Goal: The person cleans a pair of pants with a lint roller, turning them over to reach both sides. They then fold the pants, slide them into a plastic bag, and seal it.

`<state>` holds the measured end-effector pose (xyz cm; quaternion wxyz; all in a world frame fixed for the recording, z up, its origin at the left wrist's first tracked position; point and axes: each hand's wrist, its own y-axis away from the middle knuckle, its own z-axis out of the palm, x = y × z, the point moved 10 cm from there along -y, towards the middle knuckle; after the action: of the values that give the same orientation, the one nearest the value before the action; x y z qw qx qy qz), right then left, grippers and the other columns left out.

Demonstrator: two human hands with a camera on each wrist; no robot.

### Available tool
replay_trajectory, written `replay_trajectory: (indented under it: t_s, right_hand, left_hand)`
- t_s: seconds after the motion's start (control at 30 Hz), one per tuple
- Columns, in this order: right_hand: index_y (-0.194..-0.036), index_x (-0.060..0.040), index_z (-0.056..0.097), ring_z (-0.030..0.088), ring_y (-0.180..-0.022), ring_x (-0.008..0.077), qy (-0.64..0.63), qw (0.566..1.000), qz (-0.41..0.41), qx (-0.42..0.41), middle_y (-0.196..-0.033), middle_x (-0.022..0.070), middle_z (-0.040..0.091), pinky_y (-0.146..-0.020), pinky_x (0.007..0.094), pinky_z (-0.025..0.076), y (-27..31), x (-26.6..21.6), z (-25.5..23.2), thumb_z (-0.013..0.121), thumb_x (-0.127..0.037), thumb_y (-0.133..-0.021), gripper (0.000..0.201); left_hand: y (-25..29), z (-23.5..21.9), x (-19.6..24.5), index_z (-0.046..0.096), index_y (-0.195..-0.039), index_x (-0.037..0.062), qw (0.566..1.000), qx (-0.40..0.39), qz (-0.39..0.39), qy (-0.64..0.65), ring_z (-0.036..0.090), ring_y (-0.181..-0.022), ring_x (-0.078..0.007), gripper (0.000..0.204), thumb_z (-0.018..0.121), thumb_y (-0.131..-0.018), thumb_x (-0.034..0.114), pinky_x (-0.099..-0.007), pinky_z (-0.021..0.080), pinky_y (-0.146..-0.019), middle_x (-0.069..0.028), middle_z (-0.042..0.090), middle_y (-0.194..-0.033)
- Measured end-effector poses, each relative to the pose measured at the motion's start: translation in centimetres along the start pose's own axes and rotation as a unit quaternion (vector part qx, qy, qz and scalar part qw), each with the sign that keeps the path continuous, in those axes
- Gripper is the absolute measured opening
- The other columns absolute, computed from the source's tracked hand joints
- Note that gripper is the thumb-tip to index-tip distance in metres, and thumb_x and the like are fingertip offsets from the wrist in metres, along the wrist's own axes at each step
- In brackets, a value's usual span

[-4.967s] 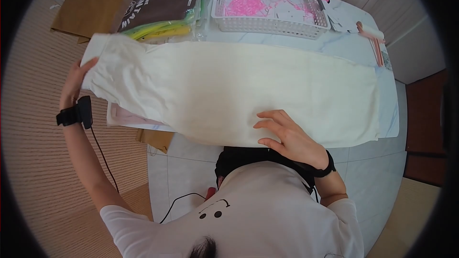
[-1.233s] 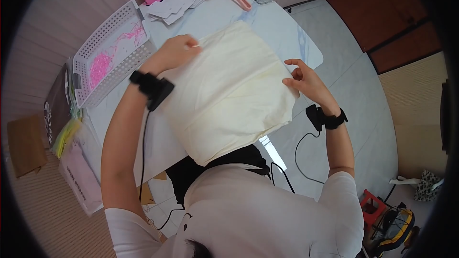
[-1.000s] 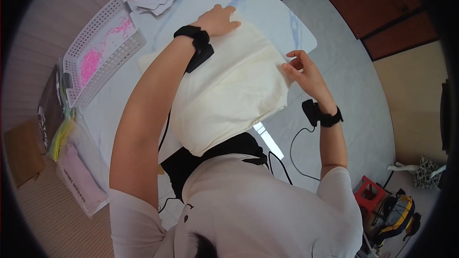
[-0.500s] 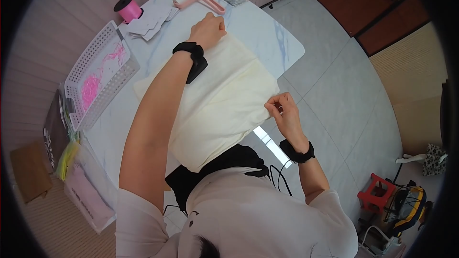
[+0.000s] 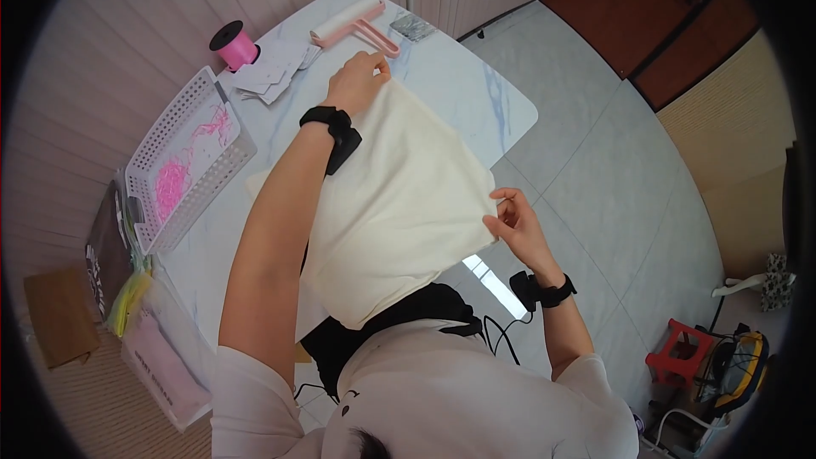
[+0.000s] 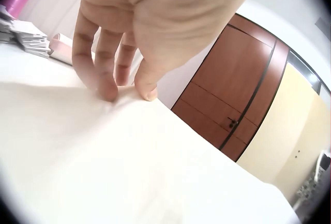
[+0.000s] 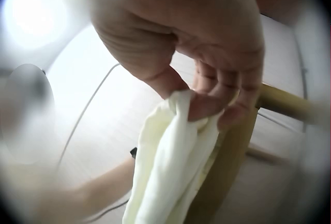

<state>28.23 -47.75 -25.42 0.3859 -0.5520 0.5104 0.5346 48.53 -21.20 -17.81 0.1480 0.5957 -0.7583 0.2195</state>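
The cream cloth (image 5: 399, 204) lies over the table's front edge, close to the person's lap, with soft wrinkles across it. At its far corner the left hand (image 5: 358, 83) pinches the fabric; in the left wrist view the left hand (image 6: 150, 32) has thumb and fingertips on a raised fold of the cloth (image 6: 103, 157). The right hand (image 5: 520, 229) holds the near right corner past the table edge. In the right wrist view, thumb and fingers of the right hand (image 7: 191, 53) grip the bunched, layered edge of the cloth (image 7: 165, 167).
A white basket (image 5: 208, 172) with pink shreds, a pink ribbon spool (image 5: 237, 49), white cards (image 5: 270, 72) and a pink-handled roller (image 5: 350, 24) stand along the table's far and left sides. Bagged items (image 5: 157, 365) lie at left. A red stool (image 5: 680, 350) stands on the floor at right.
The cloth, earlier stretched lengthwise across the table, is now a shorter piece turned at an angle. The left hand has come from the cloth's far left end to its far corner; the right hand now grips a corner.
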Motion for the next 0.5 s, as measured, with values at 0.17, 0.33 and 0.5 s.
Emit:
replay_trajectory:
  t_s: [0.17, 0.33, 0.5]
  right_hand:
    - [-0.108, -0.0057, 0.054, 0.054, -0.082, 0.0109, 0.122, 0.974, -0.105, 0.162, -0.091, 0.0009, 0.057, -0.066, 0.0253, 0.044, -1.3, -3.0, -3.4, 0.07, -0.019, -0.084, 0.032]
    - [-0.114, -0.0048, 0.054, 0.054, -0.08, 0.015, 0.249, 0.961, -0.052, 0.112, -0.091, 0.0061, 0.057, -0.061, 0.0279, 0.044, -2.9, -4.4, -0.8, 0.071, -0.025, -0.081, 0.042]
    - [-0.112, -0.003, 0.056, 0.055, -0.076, 0.0218, 0.35, 0.913, -0.165, 0.128, -0.085, 0.0099, 0.058, -0.062, 0.0327, 0.045, -3.3, -6.4, -0.7, 0.073, -0.018, -0.078, 0.041]
  left_hand:
    - [0.8, -2.0, -3.7, 0.061, -0.099, 0.0052, 0.999, 0.039, 0.014, 0.021, 0.059, -0.101, -0.0309, 0.028, 0.062, -0.085, 0.03, -0.0394, 0.046, -0.087, -0.0131, 0.063, -0.103]
    - [7.9, -7.2, -5.8, 0.065, -0.091, 0.0024, 0.994, -0.031, -0.061, -0.08, 0.064, -0.084, -0.0332, 0.039, 0.06, -0.086, 0.04, -0.0412, 0.049, -0.073, -0.0161, 0.067, -0.086]
    - [20.1, -10.8, -9.5, 0.064, -0.07, 0.0029, 0.932, -0.097, -0.289, -0.197, 0.063, -0.064, -0.0256, 0.054, 0.053, -0.087, 0.053, -0.0366, 0.048, -0.064, -0.0097, 0.065, -0.067]
